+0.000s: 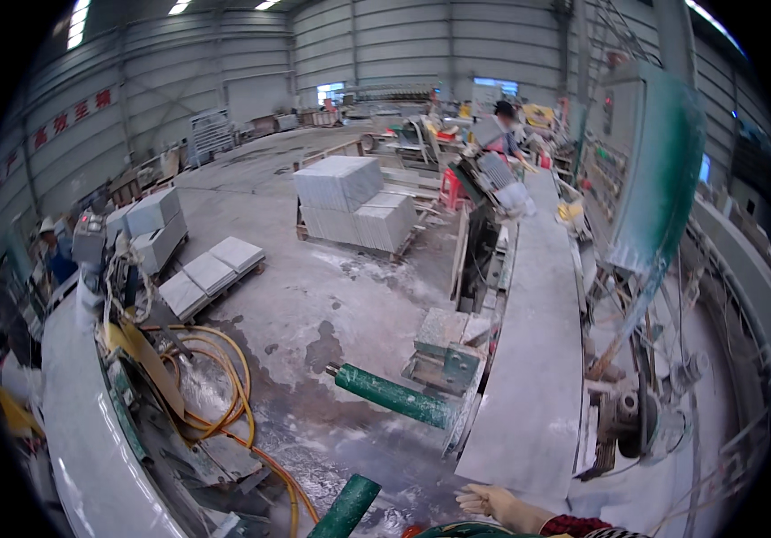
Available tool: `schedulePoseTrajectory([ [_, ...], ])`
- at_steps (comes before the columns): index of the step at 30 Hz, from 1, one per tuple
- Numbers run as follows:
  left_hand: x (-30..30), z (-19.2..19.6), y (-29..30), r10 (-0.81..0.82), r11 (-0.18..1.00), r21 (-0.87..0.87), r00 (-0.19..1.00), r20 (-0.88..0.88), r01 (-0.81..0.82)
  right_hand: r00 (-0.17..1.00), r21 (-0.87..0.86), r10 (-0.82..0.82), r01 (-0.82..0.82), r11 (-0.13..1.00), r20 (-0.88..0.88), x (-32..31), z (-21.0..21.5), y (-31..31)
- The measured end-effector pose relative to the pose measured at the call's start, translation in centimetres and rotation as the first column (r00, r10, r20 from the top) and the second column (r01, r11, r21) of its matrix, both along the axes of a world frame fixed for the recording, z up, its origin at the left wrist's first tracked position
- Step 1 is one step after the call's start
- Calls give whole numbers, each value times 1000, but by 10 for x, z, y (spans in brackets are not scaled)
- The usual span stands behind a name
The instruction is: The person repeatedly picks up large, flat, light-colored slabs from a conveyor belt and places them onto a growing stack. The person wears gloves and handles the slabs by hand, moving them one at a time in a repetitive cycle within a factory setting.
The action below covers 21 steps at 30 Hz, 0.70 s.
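Observation:
My right hand (496, 504), in a cream glove with a red patterned cuff, comes in from the lower right edge. Its fingers are stretched out to the left and hold nothing. It hovers just before the near end of a long grey stone slab (533, 359) that runs away from me along a machine bed. I cannot tell whether the hand touches the slab. A green cylinder (394, 396) sticks out to the left of the slab, and a second green cylinder (347, 509) stands lower down. My left hand is out of view.
A green saw guard and grey control cabinet (654, 170) stand right of the slab. Yellow and orange hoses (224, 386) coil on the wet floor at left. Stacks of cut stone (350, 202) sit on pallets beyond. People work at the far left (49, 255) and at the back (502, 121).

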<state>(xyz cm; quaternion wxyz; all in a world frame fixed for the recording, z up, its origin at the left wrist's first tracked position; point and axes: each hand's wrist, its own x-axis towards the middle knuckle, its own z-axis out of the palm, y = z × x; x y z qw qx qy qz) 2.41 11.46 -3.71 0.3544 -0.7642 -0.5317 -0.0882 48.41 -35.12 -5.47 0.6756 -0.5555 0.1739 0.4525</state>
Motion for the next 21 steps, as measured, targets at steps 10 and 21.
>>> schedulePoseTrajectory([
  [10, 36, 61, -27, -4, 1000, 24, 986, 164, 0, 1000, 40, 15, -16, 999, 19, 17, -8, -1],
  [21, 35, 13, 10, 60, 991, -132, 824, 563, 17, 995, 23, 88, -89, 996, 44, 12, 22, -10],
])
